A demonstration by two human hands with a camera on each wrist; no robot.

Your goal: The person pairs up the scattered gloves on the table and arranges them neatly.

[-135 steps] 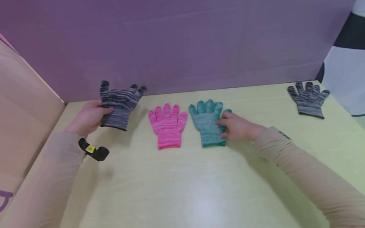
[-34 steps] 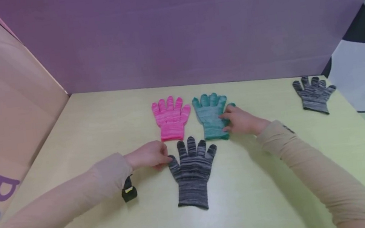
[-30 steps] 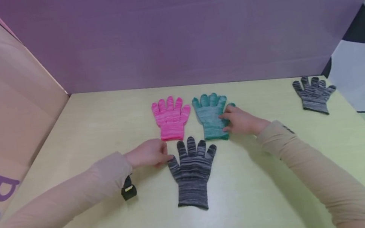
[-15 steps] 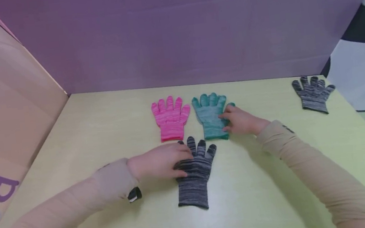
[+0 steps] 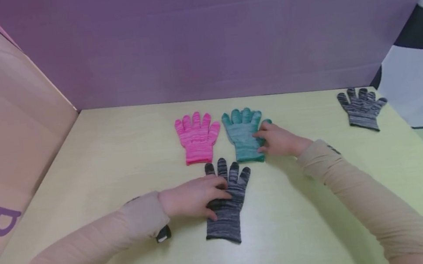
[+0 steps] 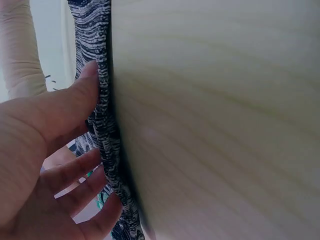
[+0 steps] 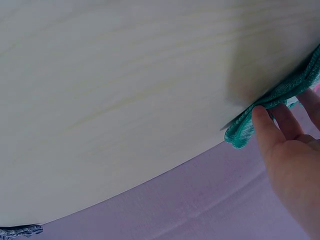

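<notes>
In the head view, a dark grey striped knit glove lies flat near the middle of the table, fingers pointing away. My left hand rests on its left half, fingers spread over the palm and hiding its thumb. The left wrist view has my fingertips along the striped fabric. Behind it, a teal knit glove lies flat; my right hand touches its right side and thumb with relaxed fingers. Close up, its teal edge sits under my fingertips. A pink knit glove lies left of the teal one.
Another grey striped glove lies at the table's far right corner. A purple panel rises along the back edge of the pale wooden table. Printed panels stand at both sides.
The dark striped glove, earlier held raised at the far left, now lies in front of the other two. My left hand has slid from its thumb tip onto its palm. The right hand stays put.
</notes>
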